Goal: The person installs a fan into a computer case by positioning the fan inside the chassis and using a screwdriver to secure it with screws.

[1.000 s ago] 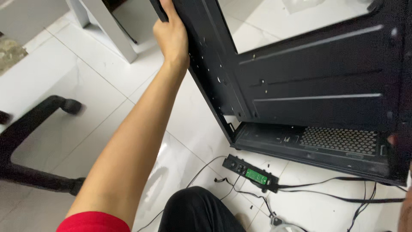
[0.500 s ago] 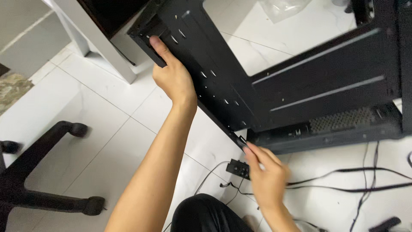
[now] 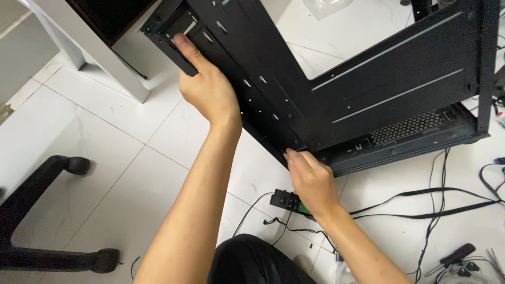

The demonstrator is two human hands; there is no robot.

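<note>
A black metal computer case [image 3: 368, 84] stands tilted on the white tiled floor, its inside facing me. My left hand [image 3: 205, 87] grips the case's upper front edge, thumb pressed on a slotted bracket. My right hand [image 3: 310, 179] holds the lower corner of the same front edge, fingers closed on the metal. A small black circuit module with a green part [image 3: 286, 201] lies on the floor just under my right hand, wires running from it.
A white table leg [image 3: 105, 58] stands at the upper left. A black office chair base with casters [image 3: 47, 210] sits at the lower left. Black cables [image 3: 421, 210] trail across the floor on the right, near a screwdriver [image 3: 455, 255]. My dark-clothed knee [image 3: 252, 263] is at the bottom.
The view has shifted down and right along the case. My right hand came in from the right and took hold of the case's lower corner; my left hand has kept its grip on the upper edge.
</note>
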